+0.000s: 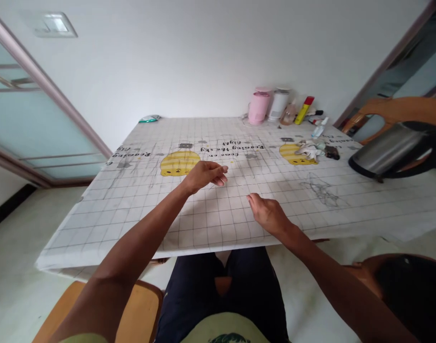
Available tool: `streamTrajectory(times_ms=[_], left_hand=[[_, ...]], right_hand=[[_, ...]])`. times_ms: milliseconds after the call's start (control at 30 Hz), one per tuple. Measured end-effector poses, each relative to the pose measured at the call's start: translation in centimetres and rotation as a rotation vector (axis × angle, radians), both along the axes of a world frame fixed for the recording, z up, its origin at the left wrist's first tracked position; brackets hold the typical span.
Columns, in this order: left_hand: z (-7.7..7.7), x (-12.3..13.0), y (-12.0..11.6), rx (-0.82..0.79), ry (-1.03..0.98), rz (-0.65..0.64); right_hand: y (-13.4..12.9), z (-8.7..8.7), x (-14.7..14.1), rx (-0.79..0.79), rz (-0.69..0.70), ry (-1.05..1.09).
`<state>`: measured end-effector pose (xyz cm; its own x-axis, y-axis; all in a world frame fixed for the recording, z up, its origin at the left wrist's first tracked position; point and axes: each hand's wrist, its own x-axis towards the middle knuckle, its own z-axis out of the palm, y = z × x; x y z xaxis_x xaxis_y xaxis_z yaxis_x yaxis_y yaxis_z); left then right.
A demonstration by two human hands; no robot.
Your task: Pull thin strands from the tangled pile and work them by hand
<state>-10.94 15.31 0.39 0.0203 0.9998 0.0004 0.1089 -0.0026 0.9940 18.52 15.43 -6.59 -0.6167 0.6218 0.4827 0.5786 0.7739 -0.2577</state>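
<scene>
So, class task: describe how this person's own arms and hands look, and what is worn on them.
Both arms are bare to past the elbow: no sleeves, watch, bracelets or gloves. No rings show on the fingers of the left hand or right hand. A pale yellow-green shirt edge shows at the bottom.

Home dining area. Table against plain white wall, covered by grid-pattern tablecloth with yellow cartoon prints and printed lettering. Household clutter at far edge: pink container, white container, yellow bottle with red cap, small spray bottle. Steel kettle at right side. Wooden chairs around table. Frosted-glass sliding door at left; light switch on wall. Pale tiled floor.
</scene>
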Motion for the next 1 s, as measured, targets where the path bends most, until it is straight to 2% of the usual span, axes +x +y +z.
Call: streamTrajectory(times_ms=[133,233,333,433,533,667,767,1000], left_hand=[[-0.5,0.7,0.4,0.076,0.056,0.183],[-1.5,0.2,0.2,0.11,0.099,0.251],[-2.9,-0.4,0.0,0.133,0.07,0.322],[-4.0,-1.0,0.0,0.164,0.063,0.432],[-4.2,-1.6,0.1,0.22,0.122,0.531],[-4.1,-2.6,0.0,0.323,0.194,0.633],[-4.2,-3.1,-0.2,0.357,0.244,0.667],[-4.3,-2.4,-1.0,0.457,0.38,0.621]], right_hand=[[2.4,0.7,3.3,-0.066,-0.115,0.099],[4.2,1.8,6.1,-0.192,-0.198,0.239],[5.6,2.7,8.0,-0.5,-0.294,0.462],[6.9,3.0,8.3,-0.829,-0.319,0.703],[8.2,2.7,7.4,-0.958,-0.306,0.814],[9.6,2.3,5.9,-0.98,-0.301,0.853],[9.8,2.0,5.9,-0.95,-0.335,0.815],[8.0,0.7,7.9,-0.674,-0.395,0.477]])
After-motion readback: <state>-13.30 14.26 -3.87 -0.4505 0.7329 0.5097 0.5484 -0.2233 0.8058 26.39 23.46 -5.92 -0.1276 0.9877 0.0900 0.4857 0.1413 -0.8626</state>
